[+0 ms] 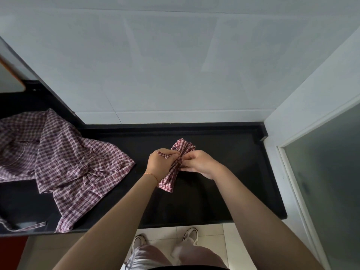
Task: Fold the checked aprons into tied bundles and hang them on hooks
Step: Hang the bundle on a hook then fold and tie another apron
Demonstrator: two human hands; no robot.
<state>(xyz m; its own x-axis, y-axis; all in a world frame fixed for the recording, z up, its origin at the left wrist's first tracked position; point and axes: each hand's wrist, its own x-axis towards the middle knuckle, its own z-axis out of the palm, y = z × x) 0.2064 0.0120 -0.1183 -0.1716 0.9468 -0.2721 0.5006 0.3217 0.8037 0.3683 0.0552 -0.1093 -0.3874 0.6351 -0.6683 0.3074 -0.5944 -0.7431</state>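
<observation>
Both hands pinch the folded apron.
Left hand [160, 162] and right hand [198, 162] nip the bundle [171, 179] mid-length, its ends sticking out either side.

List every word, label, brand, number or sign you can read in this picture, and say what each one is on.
There is no readable text in this view.
The folded apron bundle, held by the left hand and the right hand, shows only a check pattern.
The loose checked aprons on the black counter bear no label that shows.
The shoes show no legible brand.
The tiled wall is plain.
</observation>
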